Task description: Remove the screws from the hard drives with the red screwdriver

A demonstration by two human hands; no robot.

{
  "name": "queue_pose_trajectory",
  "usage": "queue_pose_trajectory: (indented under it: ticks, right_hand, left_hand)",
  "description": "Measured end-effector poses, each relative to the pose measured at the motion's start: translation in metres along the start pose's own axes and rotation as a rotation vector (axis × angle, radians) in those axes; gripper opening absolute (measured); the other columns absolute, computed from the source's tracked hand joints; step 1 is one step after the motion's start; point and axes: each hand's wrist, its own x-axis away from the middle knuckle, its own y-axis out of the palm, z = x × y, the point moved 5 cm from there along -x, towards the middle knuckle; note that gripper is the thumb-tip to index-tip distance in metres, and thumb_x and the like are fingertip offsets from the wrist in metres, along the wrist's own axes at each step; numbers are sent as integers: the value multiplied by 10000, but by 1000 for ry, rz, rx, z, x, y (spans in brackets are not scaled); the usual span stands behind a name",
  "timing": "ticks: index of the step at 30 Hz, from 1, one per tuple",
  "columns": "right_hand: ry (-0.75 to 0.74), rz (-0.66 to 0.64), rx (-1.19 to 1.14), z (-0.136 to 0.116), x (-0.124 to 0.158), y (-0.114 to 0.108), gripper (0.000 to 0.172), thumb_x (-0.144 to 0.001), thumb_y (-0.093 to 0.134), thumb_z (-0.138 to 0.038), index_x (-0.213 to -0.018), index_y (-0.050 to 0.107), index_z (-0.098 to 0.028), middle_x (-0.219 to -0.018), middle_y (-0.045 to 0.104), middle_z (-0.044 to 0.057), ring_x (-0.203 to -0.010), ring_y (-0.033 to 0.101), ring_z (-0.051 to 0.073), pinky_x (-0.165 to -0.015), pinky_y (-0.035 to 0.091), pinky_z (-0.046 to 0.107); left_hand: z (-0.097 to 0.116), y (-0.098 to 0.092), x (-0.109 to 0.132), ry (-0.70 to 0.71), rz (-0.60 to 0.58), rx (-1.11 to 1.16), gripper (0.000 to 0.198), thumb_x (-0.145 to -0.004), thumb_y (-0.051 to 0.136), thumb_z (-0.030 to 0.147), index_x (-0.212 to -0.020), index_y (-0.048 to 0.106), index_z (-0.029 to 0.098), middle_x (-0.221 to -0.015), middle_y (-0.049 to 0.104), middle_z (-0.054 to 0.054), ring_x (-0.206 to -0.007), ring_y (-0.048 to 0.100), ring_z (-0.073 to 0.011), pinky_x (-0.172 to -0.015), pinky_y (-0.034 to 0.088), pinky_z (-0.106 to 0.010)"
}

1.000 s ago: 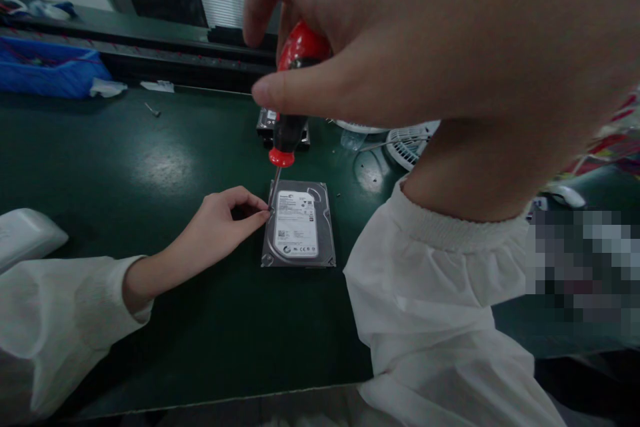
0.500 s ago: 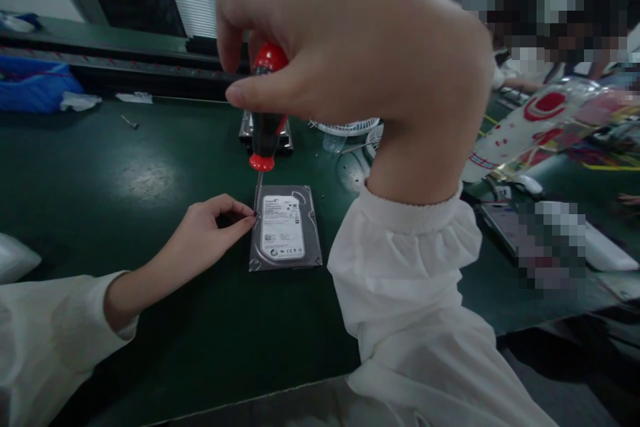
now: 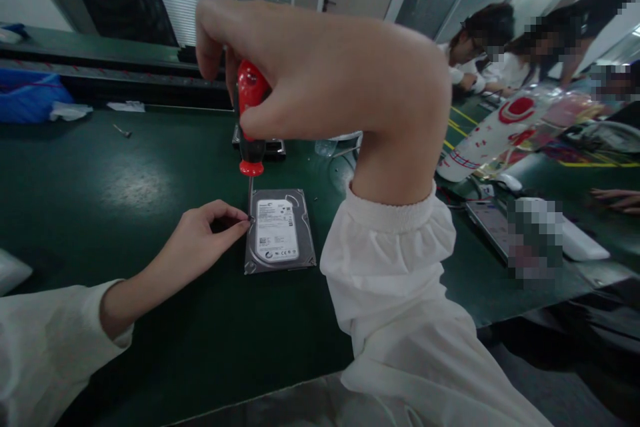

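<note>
A hard drive (image 3: 305,240) lies flat on the green table, its white label facing up. Held upright over its left edge is a red and black screwdriver (image 3: 251,153), gripped from above by my right hand (image 3: 320,70). The screwdriver's thin shaft reaches down to the drive's left side. There, thumb and fingertips of my left hand (image 3: 205,233) pinch together beside the shaft's tip. Whatever sits between those fingertips is too small to make out. Behind the screwdriver, another dark drive (image 3: 275,149) is partly hidden.
A small screw-like piece (image 3: 123,131) lies at the left, with a blue bag (image 3: 33,95) farther back. To the right are a phone (image 3: 487,230), a white case (image 3: 583,237) and a white-and-red bottle (image 3: 493,130). People sit at the far right.
My right hand sits lower in view and its thumb has shifted on the screwdriver's handle. The whole view has swung slightly, moving the drive a little left. My left hand keeps its pinch.
</note>
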Motion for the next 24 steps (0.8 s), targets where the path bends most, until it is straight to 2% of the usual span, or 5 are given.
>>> queue_pose_trajectory:
  ticks: [5, 10, 15, 20, 24]
  right_hand:
    - [28, 15, 41, -1, 0, -1, 441, -978, 429, -377, -1368, 489, -181, -1352, 536, -37, -1154, 517, 132, -1001, 390, 268]
    - [3, -1, 24, -1, 1, 0, 468, -873, 466, -176, -1339, 511, -182, -1318, 548, -43, -1082, 530, 126, -901, 414, 250]
    - [19, 23, 23, -4, 0, -1, 424, -955, 449, -294, -1355, 497, -160, -1325, 541, -38, -1132, 521, 107, -961, 388, 242]
    - [-13, 12, -20, -3, 2, -2, 489, -879, 498, -187, -1367, 490, -160, -1348, 526, -34, -1022, 541, 98, -846, 431, 229]
    - [-62, 18, -19, -2, 2, -4, 474, -892, 511, -249, -1356, 504, -151, -1322, 519, -26, -1099, 529, 113, -980, 440, 252]
  left_hand:
    - [-3, 0, 0, -8, -7, 14, 258, -831, 659, 465, -904, 722, 226, -937, 749, -31, -887, 685, -231, -759, 558, -334]
    - [-4, 1, 0, -13, -16, 16, 262, -831, 660, 465, -908, 724, 223, -942, 748, -31, -886, 684, -227, -758, 559, -328]
    - [-2, 1, -1, -21, -12, 34, 290, -816, 665, 480, -910, 725, 213, -936, 749, -37, -884, 684, -233, -766, 557, -339]
    - [-2, 0, 0, -19, -16, 40, 294, -820, 662, 485, -920, 728, 217, -944, 750, -34, -884, 682, -230, -758, 552, -333]
    - [-2, 0, 0, -1, -4, 41, 279, -814, 667, 478, -893, 729, 217, -919, 750, -33, -860, 679, -225, -750, 546, -330]
